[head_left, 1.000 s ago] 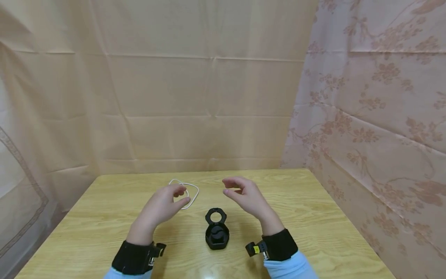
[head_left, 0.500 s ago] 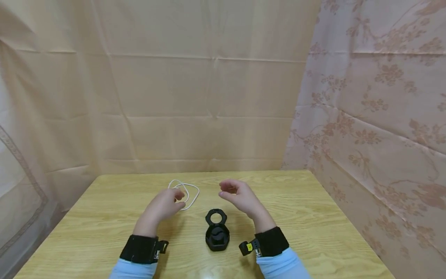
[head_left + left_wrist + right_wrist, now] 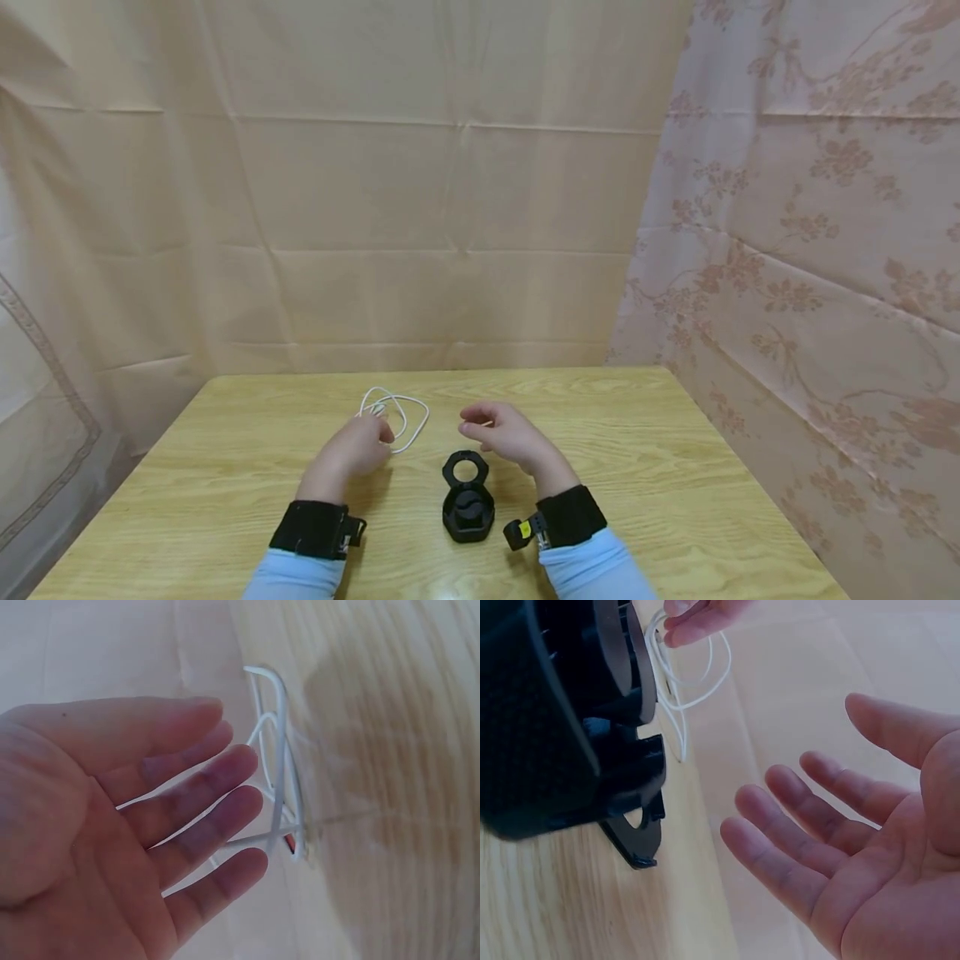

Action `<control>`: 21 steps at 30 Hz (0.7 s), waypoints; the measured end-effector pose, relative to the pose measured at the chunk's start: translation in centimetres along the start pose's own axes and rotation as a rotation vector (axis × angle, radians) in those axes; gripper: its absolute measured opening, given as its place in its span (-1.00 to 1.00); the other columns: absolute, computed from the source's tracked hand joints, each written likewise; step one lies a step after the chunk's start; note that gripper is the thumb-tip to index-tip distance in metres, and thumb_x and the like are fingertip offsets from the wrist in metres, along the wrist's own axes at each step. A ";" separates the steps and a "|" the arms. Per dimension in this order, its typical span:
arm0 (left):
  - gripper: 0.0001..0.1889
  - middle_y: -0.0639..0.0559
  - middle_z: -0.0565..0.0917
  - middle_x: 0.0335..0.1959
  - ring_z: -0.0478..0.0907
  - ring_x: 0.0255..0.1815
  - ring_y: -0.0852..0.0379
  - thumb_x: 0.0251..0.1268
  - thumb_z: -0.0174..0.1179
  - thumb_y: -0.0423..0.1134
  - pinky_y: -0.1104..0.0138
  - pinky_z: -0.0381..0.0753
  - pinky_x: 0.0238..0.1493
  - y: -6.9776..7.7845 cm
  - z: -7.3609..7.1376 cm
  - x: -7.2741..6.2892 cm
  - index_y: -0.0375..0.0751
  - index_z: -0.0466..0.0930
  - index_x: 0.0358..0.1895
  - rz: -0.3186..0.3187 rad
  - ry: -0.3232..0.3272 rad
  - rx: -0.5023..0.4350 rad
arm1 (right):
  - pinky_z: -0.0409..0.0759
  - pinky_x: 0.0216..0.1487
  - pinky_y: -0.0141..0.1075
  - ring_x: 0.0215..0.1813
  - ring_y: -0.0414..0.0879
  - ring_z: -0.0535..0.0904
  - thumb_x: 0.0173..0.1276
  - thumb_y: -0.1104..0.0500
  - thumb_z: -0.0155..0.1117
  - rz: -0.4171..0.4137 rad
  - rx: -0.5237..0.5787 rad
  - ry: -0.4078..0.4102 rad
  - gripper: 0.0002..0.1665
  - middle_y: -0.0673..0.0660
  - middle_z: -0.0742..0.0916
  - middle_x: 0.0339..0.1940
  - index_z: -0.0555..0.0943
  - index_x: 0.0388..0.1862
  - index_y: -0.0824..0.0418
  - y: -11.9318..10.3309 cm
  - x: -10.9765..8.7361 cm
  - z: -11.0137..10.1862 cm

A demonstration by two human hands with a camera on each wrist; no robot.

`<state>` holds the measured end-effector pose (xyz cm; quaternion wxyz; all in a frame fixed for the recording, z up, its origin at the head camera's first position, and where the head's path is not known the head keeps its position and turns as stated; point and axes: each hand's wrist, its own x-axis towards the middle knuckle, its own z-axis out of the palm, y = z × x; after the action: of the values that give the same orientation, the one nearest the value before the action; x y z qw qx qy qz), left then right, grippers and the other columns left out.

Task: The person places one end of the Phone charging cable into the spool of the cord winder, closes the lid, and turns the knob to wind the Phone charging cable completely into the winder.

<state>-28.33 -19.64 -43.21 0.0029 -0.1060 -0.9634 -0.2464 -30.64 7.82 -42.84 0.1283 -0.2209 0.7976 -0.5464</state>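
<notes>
A white cable (image 3: 424, 417) lies in loose loops on the table's far part. My left hand (image 3: 352, 450) hovers over the cable's near left side, hiding part of it; in the left wrist view its fingers (image 3: 202, 787) are loosely extended, fingertips close to the loops. To the right, my right hand (image 3: 517, 437) is held above the table, palm inward, with relaxed fingers (image 3: 780, 862) and nothing in them. Between the forearms stands a small black octagonal case (image 3: 468, 521), its hinged lid (image 3: 482, 469) swung back, a round hole through it. A dark rounded insert sits inside.
The light wood table (image 3: 675, 500) reaches back to a beige curtain (image 3: 375, 208). A floral cloth (image 3: 810, 250) hangs along the right side. Black straps (image 3: 309, 529) with small cameras sit on both wrists, below them light blue sleeves.
My left hand has lowered and its fingers point more downward at the cable. My right hand has moved left and slightly down, closer to the case. Cable and case stay in place.
</notes>
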 end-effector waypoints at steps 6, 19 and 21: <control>-0.90 -0.04 0.70 -0.34 0.61 -0.27 0.01 0.13 0.32 -0.49 0.03 0.61 -0.05 -0.3 0.6 0.2 -0.29 0.72 -0.29 -0.006 -0.027 0.028 | 0.63 0.07 0.08 0.05 0.06 0.61 0.52 0.05 0.28 0.014 -0.011 -0.017 -0.52 0.16 0.66 0.08 0.58 0.27 0.31 0.2 0.4 0.5; -0.78 0.02 0.62 -0.37 0.50 -0.31 0.05 -0.06 0.29 -0.57 0.09 0.58 -0.11 -0.5 1.0 -0.1 -0.21 0.69 -0.34 -0.002 -0.038 0.058 | 0.65 -0.08 -0.11 -0.01 0.07 0.63 0.50 0.03 0.30 0.018 -0.090 -0.063 -0.46 0.12 0.67 0.01 0.56 0.29 0.35 0.2 0.3 1.0; -0.78 0.03 0.61 -0.40 0.50 -0.33 0.06 -0.11 0.32 -0.55 0.11 0.57 -0.16 -0.5 1.1 -0.2 -0.20 0.68 -0.36 -0.001 -0.036 0.068 | 0.64 -0.10 -0.13 0.00 0.11 0.63 0.50 0.03 0.29 0.017 -0.107 -0.076 -0.46 0.11 0.68 0.00 0.56 0.29 0.35 0.3 0.2 1.0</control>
<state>-28.18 -19.59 -44.41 -0.0108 -0.1099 -0.9711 -0.2116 -30.44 6.99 -43.47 0.1508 -0.2414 0.8221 -0.4930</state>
